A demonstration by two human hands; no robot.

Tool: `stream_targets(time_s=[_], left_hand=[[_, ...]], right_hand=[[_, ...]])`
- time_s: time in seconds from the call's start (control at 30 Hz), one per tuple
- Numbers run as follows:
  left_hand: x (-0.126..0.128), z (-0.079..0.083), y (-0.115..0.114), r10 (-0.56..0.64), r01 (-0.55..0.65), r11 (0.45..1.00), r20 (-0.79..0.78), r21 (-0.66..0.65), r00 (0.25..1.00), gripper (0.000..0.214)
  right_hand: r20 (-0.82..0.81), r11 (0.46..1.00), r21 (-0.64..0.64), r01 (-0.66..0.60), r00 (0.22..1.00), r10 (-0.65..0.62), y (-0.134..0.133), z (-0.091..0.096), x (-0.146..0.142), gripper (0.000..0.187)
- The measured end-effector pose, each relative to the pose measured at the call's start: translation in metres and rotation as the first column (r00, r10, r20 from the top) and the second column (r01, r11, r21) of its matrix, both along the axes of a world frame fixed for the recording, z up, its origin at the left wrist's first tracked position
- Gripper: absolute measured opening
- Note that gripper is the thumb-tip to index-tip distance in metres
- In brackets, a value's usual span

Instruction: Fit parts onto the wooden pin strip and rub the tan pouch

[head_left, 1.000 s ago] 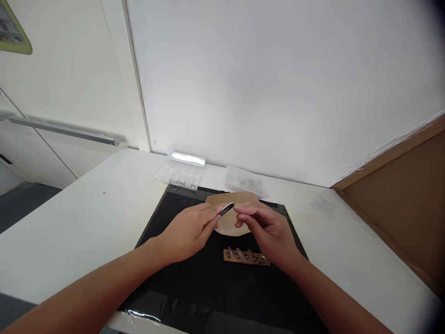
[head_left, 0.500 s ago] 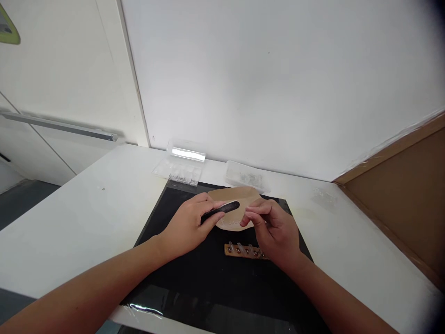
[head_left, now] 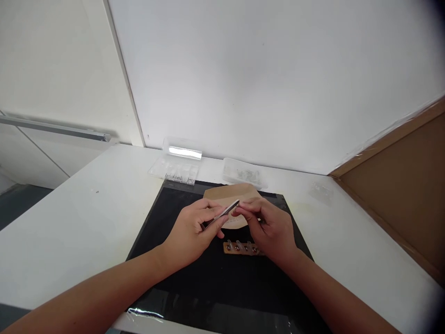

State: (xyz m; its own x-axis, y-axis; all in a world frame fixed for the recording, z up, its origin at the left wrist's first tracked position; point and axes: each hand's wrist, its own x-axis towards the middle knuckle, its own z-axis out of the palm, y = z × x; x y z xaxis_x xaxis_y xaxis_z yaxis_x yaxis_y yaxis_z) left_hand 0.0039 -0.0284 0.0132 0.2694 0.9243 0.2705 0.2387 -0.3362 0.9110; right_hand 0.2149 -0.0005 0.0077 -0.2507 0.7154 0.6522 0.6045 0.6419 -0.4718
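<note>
My left hand (head_left: pixel 193 228) is closed around a thin black nail file (head_left: pixel 227 209) with a pale edge, its free end pointing up and right. Just right of that end, my right hand (head_left: pixel 273 227) has its thumb and fingertips pinched together, touching or almost touching the file. Whatever sits in this pinch is too small to make out. Below the hands, a short wooden strip (head_left: pixel 239 252) lies on the black mat (head_left: pixel 208 283); several clear nail tips (head_left: pixel 238 244) stand on its round metal studs. My right hand hides the strip's right end.
Behind my hands lies a sheet of brown paper (head_left: pixel 239 190). At the wall are an open clear compartment case (head_left: pixel 179 169) and a clear tray (head_left: pixel 243 172) of small clear pieces. A small clear bag (head_left: pixel 320 190) lies on the white table (head_left: pixel 86 222), right of the mat.
The file has turned from showing its flat face to nearly edge-on, its tip now steeper. My right hand has moved left to the file's end. The view has shifted slightly.
</note>
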Motion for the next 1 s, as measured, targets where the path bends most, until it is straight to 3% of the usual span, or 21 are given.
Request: stream_targets(time_s=[0.23, 0.43, 0.53, 0.7, 1.0], left_hand=[[0.0, -0.001, 0.001, 0.006, -0.006, 0.999, -0.015, 0.034, 1.0, 0.025], [0.003, -0.004, 0.002, -0.025, 0.034, 0.975, -0.042, 0.22, 0.999, 0.03], [0.004, -0.008, 0.006, -0.017, 0.043, 0.948, -0.086, 0.316, 0.996, 0.033], [0.005, -0.015, 0.01, 0.109, 0.009, 0.86, -0.2, 0.511, 0.974, 0.034], [0.005, -0.012, 0.01, 0.221, 0.001, 0.796, -0.293, 0.605, 0.93, 0.03]], right_hand=[[0.054, 0.996, 0.084, -0.039, 0.998, 0.034, 0.002, 0.0, 0.009, 0.008], [0.038, 0.993, 0.113, -0.022, 0.999, 0.018, 0.001, 0.0, 0.008, 0.009], [0.023, 0.994, 0.109, 0.0, 1.0, -0.002, 0.0, -0.002, 0.004, 0.009], [0.031, 0.998, 0.005, 0.063, 0.998, -0.063, 0.001, 0.003, 0.0, 0.011], [0.154, 0.998, 0.03, 0.06, 0.986, -0.064, -0.001, 0.007, -0.009, 0.016]])
